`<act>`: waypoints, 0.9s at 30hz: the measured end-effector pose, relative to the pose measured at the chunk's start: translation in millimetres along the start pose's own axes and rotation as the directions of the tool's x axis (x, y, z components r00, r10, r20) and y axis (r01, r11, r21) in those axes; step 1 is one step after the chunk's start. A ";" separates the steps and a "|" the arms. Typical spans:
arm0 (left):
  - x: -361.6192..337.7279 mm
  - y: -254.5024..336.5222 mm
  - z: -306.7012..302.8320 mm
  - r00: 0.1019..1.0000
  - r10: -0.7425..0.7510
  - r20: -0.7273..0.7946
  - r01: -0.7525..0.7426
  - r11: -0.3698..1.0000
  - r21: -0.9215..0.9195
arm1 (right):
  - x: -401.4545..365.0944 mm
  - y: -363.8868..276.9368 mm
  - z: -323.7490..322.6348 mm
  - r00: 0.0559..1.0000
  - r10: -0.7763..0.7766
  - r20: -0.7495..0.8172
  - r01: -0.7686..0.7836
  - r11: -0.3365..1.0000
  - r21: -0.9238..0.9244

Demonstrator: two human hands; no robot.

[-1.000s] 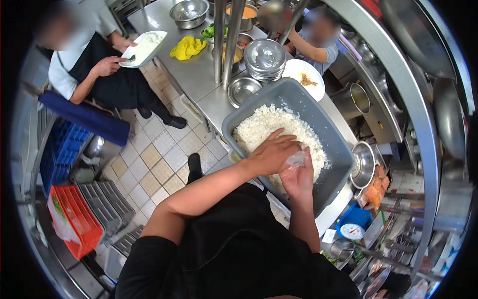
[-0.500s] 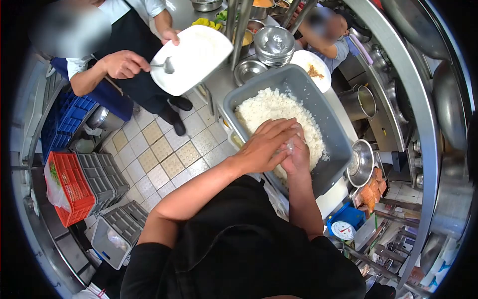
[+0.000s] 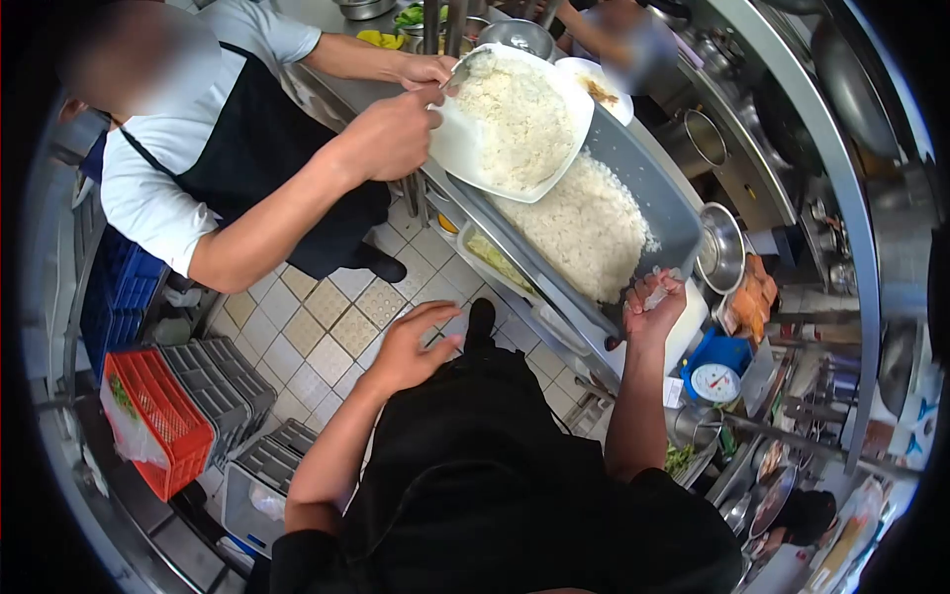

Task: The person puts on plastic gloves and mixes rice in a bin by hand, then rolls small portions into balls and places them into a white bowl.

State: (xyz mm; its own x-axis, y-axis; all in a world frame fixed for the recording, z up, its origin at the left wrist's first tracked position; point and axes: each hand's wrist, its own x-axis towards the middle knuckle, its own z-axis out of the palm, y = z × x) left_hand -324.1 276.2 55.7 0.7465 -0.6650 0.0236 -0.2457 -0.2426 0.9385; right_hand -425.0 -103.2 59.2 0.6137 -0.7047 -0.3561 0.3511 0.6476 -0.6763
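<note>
My right hand (image 3: pixel 653 305) is closed on crumpled clear plastic (image 3: pixel 661 287) at the near right corner of a grey tub (image 3: pixel 665 183). White rice (image 3: pixel 584 233) covers much of the tub's bottom. My left hand (image 3: pixel 414 345) is over the floor in front of my body, fingers apart and holding nothing. Across the far left end of the tub, a co-worker's hands (image 3: pixel 396 129) hold a white square dish (image 3: pixel 460 158) with rice (image 3: pixel 520 119) in it. The dish hides that end of the tub.
A metal bowl (image 3: pixel 720 247) and a blue dial scale (image 3: pixel 714 381) stand right of the tub. A plate with brown food (image 3: pixel 599 87) lies behind it. Red (image 3: pixel 158 421) and grey crates (image 3: pixel 223 396) are at left. The co-worker (image 3: pixel 267 168) stands close at far left.
My hands have parted: the left swung down and left off the tub, the right went to its near right corner. The co-worker has brought the dish in over the tub.
</note>
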 end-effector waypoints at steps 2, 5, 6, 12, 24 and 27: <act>-26.7 -21.9 -14.7 0.995 -0.095 -0.027 0.095 0.995 -0.003 | -17.0 -5.5 3.5 0.997 -0.042 -0.060 0.039 0.998 -0.051; -53.0 -39.2 -31.7 0.972 -0.226 -0.066 0.226 0.974 -0.015 | -43.2 -0.1 14.3 0.996 -0.012 -0.086 0.013 1.000 0.010; -58.6 -43.4 -35.5 0.975 -0.216 -0.058 0.215 0.976 -0.013 | -50.2 3.7 15.6 0.994 0.012 -0.104 -0.009 1.000 0.026; -77.3 -45.0 -38.2 0.946 -0.321 -0.053 0.322 0.947 -0.003 | -60.7 29.7 -0.1 0.998 0.061 -0.023 -0.061 0.997 -0.041; -111.9 -35.1 -3.3 0.916 -0.273 -0.295 0.302 0.952 0.058 | -33.4 7.5 30.0 0.987 -0.112 0.116 0.138 0.957 -0.254; -118.3 -39.6 5.8 0.908 -0.287 -0.304 0.322 0.944 0.068 | -32.1 2.6 27.2 0.970 -0.013 0.244 0.088 0.950 -0.298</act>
State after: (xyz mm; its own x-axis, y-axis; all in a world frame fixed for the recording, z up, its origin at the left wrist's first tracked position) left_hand -406.3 360.4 13.8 0.9367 -0.3193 -0.1434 -0.0341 -0.4911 0.8705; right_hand -424.6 -71.0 86.4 0.7630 -0.6212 -0.1789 0.1770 0.4670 -0.8664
